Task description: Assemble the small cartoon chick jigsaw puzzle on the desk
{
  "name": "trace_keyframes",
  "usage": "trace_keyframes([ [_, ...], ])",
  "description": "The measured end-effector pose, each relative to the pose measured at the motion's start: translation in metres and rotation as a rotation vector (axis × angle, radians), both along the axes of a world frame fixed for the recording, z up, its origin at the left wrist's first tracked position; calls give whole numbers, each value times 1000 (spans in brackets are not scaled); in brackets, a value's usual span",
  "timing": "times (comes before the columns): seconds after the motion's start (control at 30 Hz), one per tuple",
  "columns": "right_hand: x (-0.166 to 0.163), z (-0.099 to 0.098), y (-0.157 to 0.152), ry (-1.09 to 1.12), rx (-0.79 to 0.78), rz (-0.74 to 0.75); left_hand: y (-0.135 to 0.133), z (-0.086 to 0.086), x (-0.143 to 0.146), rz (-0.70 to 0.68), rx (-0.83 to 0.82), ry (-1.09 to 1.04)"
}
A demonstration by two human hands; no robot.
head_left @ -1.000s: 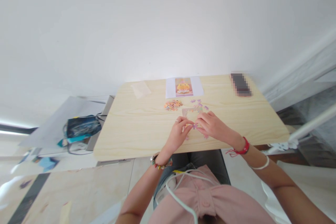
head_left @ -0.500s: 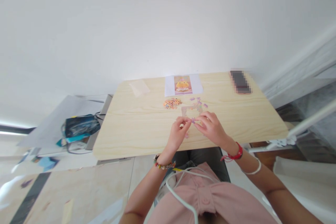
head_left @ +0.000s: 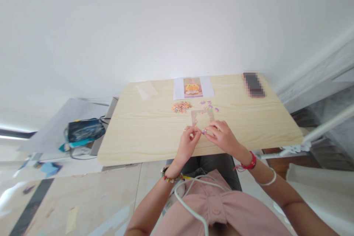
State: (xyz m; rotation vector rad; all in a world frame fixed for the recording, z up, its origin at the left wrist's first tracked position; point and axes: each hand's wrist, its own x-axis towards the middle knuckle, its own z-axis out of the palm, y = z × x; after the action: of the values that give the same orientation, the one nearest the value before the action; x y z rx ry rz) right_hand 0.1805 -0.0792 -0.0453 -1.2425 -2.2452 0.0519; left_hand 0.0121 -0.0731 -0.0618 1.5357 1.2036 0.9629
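A: Desk (head_left: 143, 132), L to R?
B: Bag (head_left: 146, 89) far-left corner; orange pile (head_left: 181, 107); picture (head_left: 193, 87) far edge; frame (head_left: 202, 118) mid; phone (head_left: 253, 84) far-right corner.
A: Hands?
B: Left hand (head_left: 188, 142), right hand (head_left: 223, 138) near front edge, fingertips pinched together on one purple piece (head_left: 204, 131), just front of frame.

The table (head_left: 143, 132) is pale wood-grain laminate, smooth and matt. The reference picture (head_left: 193, 87) is printed on white paper with a slight sheen. The puzzle pieces (head_left: 181, 107) look like thin matt card. A red cord bracelet (head_left: 250, 163) is woven thread; the pink garment (head_left: 221, 210) is soft cloth.
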Motion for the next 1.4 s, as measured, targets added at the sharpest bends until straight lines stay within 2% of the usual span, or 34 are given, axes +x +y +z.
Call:
trace_keyframes([
  [0.2,-3,-4,-2,42,95,-133,4,8,10,110,-6,22],
  [0.33,-2,-4,-2,107,119,-178,8,12,17,119,10,25],
  [0.43,2,-4,1,78,87,-154,11,12,18,86,76,89],
  [0.6,17,-5,16,-102,-26,-4,13,9,10,87,248,350],
  [0.67,28,-8,25,-155,-53,-14,14,7,4,98,297,419],
  [0.73,41,-10,33,-186,-58,-85,15,6,-2,85,323,454],
  [0.8,54,-13,41,-226,-60,-147,17,5,-7,85,346,473],
  [0.93,71,-18,50,-311,-73,-168,22,5,-13,100,388,478],
  [1.17,73,-16,52,-380,-65,-157,25,5,-13,95,383,460],
  [1.4,72,-4,85,-255,-185,-110,26,5,-17,92,383,475],
])
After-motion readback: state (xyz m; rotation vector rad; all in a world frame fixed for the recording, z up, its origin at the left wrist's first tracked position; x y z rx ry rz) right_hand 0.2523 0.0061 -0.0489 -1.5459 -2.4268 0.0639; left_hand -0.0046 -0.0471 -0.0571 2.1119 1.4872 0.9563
